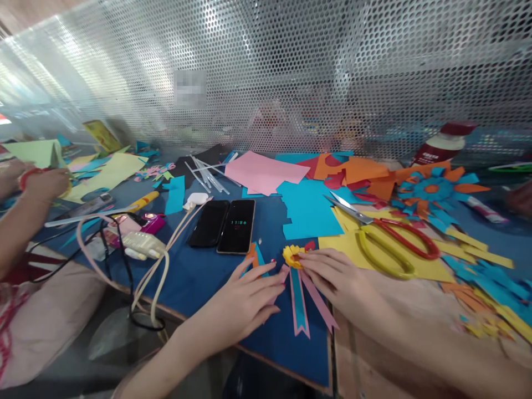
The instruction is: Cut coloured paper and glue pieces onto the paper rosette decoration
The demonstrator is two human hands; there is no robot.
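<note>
A small yellow paper flower (293,256) lies near the table's front edge, with pink and blue paper ribbons (298,310) trailing below it. The fingertips of my right hand (338,277) close on the flower's right side. My left hand (245,296) rests to the left, fingers stretched and apart, its tips beside the ribbons. Under those fingers, orange and blue paper strips (255,257) are partly covered. Scissors (369,224) with red and yellow handles lie on yellow paper (332,242) beyond my right hand.
Two phones (236,224) lie side by side behind my left hand. Cables and a white power strip (143,244) spread leftward. Coloured paper sheets (266,173), a blue-orange paper flower (432,189) and a bottle (440,147) stand farther back. Another person's hand (45,183) works at left.
</note>
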